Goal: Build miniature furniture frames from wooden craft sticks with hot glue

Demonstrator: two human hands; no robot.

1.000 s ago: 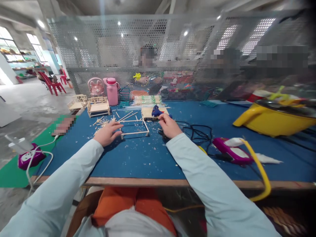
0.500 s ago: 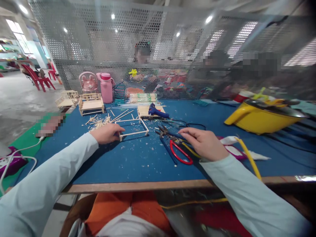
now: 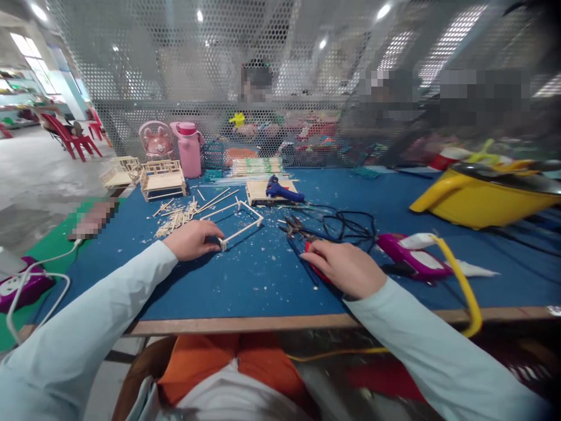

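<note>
At the far left, a purple socket block [image 3: 26, 286] with white cables lies near the table's edge. Further in, two small wooden seats [image 3: 163, 180] stand side by side at the back of the blue table [image 3: 245, 292], with a pink bottle [image 3: 189, 153] just behind the right one. In front of them is a loose pile of pale sticks and scraps [image 3: 177, 219], just beyond the person's left hand [image 3: 193, 240].

That hand's thumb and fingers are drawn together, pinching the near left corner of a light stick frame [image 3: 242, 235]. The frame rests on the table to the right of the left hand, reaching away from its fingertips, and lies between the two hands, well apart from the right one. Behind the frame, a blue glue gun [image 3: 283, 190] rests across a small wooden platform [image 3: 258, 193].

To the right of the frame are pliers [image 3: 295, 227], their metal heads toward the frame. The right hand [image 3: 348, 266] lies over a red handle, fingers touching it; whether they are closed around it cannot be told. Beyond, black cable [image 3: 350, 222] lies in loops, then a purple power strip [image 3: 412, 260], and a yellow pot [image 3: 486, 199] at the far right.
</note>
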